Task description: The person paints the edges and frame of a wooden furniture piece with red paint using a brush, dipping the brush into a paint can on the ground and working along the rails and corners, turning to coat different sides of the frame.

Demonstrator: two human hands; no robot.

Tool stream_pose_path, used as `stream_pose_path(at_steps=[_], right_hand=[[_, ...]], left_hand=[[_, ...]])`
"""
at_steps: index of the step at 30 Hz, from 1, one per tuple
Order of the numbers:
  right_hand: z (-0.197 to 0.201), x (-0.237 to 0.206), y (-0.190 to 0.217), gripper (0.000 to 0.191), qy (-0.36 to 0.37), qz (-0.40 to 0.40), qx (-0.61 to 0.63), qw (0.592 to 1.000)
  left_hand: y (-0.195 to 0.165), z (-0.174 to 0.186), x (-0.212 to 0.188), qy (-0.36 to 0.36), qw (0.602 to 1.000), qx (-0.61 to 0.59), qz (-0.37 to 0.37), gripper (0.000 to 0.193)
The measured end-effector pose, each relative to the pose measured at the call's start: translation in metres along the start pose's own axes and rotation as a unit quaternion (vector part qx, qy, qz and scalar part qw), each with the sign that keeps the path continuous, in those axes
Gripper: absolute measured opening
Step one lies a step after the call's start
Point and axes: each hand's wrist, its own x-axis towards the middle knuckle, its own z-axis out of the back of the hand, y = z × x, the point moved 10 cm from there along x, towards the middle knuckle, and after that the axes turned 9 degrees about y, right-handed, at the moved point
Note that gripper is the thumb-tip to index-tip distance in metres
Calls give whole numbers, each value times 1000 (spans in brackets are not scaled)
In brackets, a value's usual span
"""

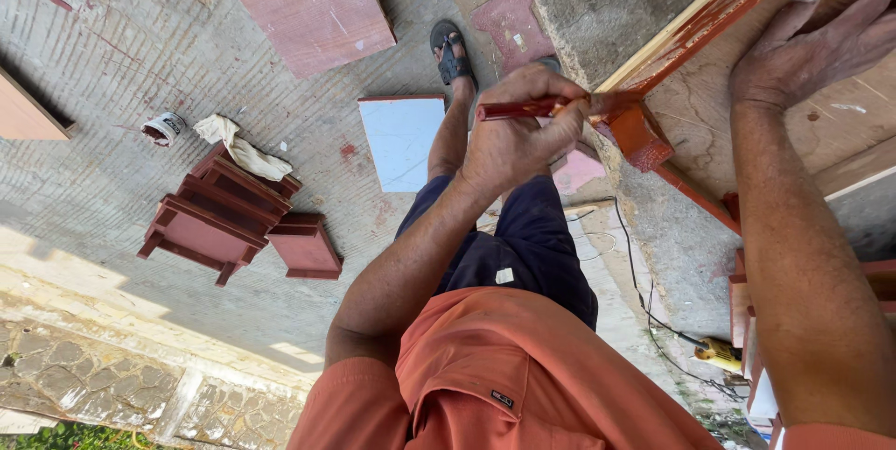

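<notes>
Brush (523,109) in left hand (513,137), right hand (821,39) on board (737,128)

Red-handled brush (518,109); red-painted wood frame (709,16), upper right. Orange shirt (504,375), navy shorts (532,235). Pale blue board (401,137), centre. Dark red stools (219,217), left. Grey ribbed concrete floor (103,67).

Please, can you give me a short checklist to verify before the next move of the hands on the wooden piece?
1. Left hand grips the thin red-stained tool: ok.
2. Tool tip touches the red-painted wooden block: cannot tell, fingers hide it.
3. Right hand lies flat on the pale wooden board: ok.
4. Yellow power tool lies apart from both hands: ok.
</notes>
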Motion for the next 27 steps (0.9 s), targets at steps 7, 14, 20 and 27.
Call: stream_pose_path(at_steps=[7, 14, 20, 27], right_hand=[[-7, -2, -8, 75, 20, -19, 9, 1000], [-8, 0, -6, 73, 25, -19, -3, 1000], [1, -5, -1, 71, -7, 2, -10, 1000], [3, -13, 3, 70, 27, -12, 88, 996]], left_hand=[[5, -19, -24, -22, 999, -50, 2, 11], [43, -15, -19, -37, 993, -90, 72, 11], [37, -8, -25, -44, 990, -128, 29, 11], [33, -17, -20, 24, 986, -158, 47, 9]])
